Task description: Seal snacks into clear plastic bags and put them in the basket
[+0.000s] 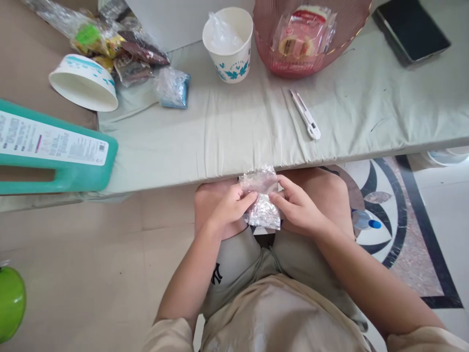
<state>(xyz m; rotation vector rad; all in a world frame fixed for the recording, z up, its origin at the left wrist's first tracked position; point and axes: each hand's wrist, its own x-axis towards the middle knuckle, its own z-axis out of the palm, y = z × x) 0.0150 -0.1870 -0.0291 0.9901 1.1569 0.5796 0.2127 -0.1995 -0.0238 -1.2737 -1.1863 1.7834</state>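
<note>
Both hands meet over my knees, just below the edge of a pale green padded surface (pixel 227 142). Between them is a small crinkled packet of clear and silvery plastic (pixel 262 198). My left hand (pixel 230 205) pinches its left side with thumb and fingers closed. My right hand (pixel 296 205) pinches the right side the same way. The packet's contents are too small to make out.
On the surface stand a paper cup with blue leaves (pixel 229 44), a pink basket holding wrapped snacks (pixel 311 34), a white clipper-like tool (pixel 306 115), a tipped paper bowl (pixel 84 83), snack wrappers (pixel 120 44), a teal jug (pixel 54 146) and a dark tablet (pixel 410 29).
</note>
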